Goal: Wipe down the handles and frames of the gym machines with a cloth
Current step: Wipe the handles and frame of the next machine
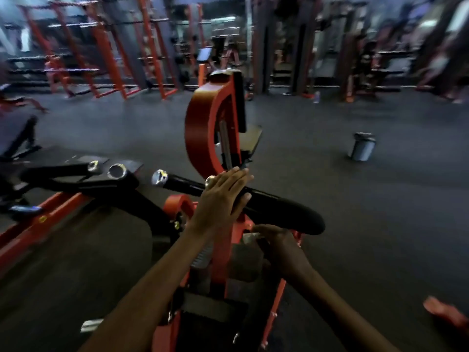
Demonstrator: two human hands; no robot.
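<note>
An orange gym machine with a curved orange frame [196, 128] stands in front of me. Black padded handles [286, 207] with chrome ends [159, 177] stick out across it. My left hand [220, 199] lies flat with straight fingers against the black handle near the orange upright. Lower down, my right hand [276, 240] grips a pale cloth [250, 237] against the orange frame beneath the handle. The view is blurred.
A grey bin [363, 146] stands on the dark rubber floor to the right. Orange racks [109, 47] and other machines line the back of the room. A black bench [20, 138] sits at the left. A red object [444, 313] lies at the lower right.
</note>
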